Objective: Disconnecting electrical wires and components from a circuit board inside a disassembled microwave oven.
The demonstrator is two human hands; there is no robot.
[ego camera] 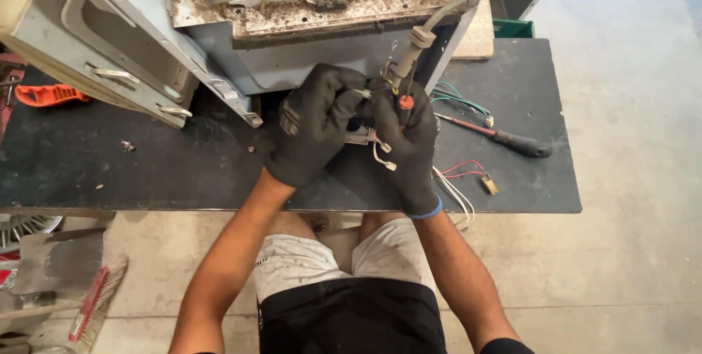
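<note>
Both my hands wear black gloves and meet over the middle of a dark workbench. My left hand pinches a small wire terminal. My right hand grips a bundle of thin wires with white connectors, along with a tool that has an orange and black handle. A grey sheathed cable runs from the bundle up to a dirty grey metal appliance casing standing just behind my hands.
A screwdriver with a red shaft and black handle lies to the right, beside loose green, red and white wires. An orange tool lies at far left. Small screws dot the bench. A brush rests on the floor.
</note>
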